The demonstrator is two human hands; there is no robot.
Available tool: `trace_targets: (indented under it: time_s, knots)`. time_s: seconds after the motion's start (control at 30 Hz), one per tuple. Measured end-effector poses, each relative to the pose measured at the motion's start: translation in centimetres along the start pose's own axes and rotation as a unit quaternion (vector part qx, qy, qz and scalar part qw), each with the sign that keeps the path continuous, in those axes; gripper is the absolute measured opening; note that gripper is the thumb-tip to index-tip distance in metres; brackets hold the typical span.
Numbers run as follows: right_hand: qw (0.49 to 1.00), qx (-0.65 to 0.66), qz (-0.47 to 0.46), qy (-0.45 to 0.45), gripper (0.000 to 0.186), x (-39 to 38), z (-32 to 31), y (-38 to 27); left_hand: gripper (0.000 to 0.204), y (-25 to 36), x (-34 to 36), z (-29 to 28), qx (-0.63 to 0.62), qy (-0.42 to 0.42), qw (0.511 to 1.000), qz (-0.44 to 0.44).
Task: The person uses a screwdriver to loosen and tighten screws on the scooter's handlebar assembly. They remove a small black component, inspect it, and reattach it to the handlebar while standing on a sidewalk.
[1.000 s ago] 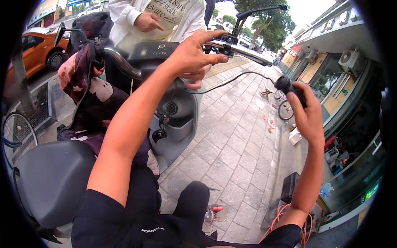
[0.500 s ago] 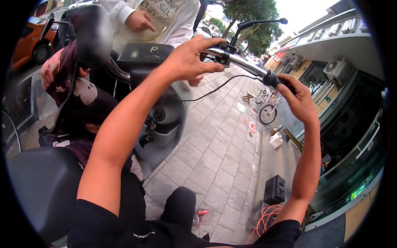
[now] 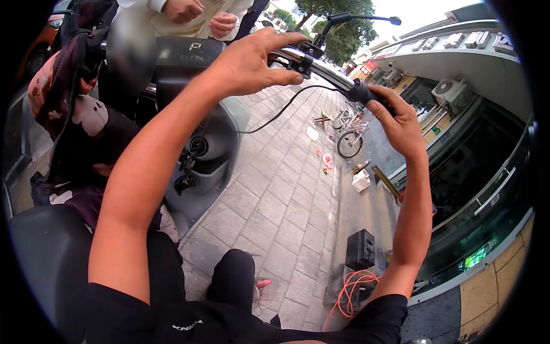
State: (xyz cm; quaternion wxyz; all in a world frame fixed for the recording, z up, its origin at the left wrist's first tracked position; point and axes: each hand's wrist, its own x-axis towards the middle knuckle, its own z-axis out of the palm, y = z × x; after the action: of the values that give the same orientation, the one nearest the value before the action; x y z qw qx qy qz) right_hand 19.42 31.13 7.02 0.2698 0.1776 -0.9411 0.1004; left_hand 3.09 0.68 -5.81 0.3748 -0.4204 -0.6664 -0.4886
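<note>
Curling its fingers round the grip (image 3: pixel 361 92) at the outer end of the handlebar (image 3: pixel 334 77), the right hand (image 3: pixel 399 118) holds it; the left hand (image 3: pixel 246 66), further in along the handlebar, parts thumb and forefinger widely around it, its hold impossible to tell

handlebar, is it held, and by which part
Yes, the right hand holds its black grip; the left hand is around the bar beside the clamp.

Left grip (image 3: pixel 247 64) is splayed, right grip (image 3: pixel 400 121) curled.
</note>
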Motion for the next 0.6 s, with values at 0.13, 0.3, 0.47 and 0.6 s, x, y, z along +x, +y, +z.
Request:
trace_targets:
  time_s: [0.13, 0.3, 0.47, 0.6]
  knots:
    - [0.998, -0.001, -0.055, 0.021, 0.036, 1.4, 2.8, -2.0, 0.074, -0.1, -0.2, 0.1, -0.004, 0.010, 1.000, 0.005]
    - [0.998, -0.030, -0.055, 0.028, 0.038, 2.3, 3.8, -3.5, 0.075, 0.0, 0.1, 0.2, 0.002, 0.003, 1.000, 0.003]
    - [0.995, -0.033, -0.082, 0.047, 0.037, 2.6, 4.4, -3.3, 0.077, -0.9, 0.0, 0.4, 0.036, 0.029, 0.998, 0.031]
    - [0.991, -0.054, -0.108, 0.058, 0.036, 2.6, 4.6, -3.2, 0.076, -0.9, -0.1, 0.9, 0.043, 0.043, 0.998, 0.033]
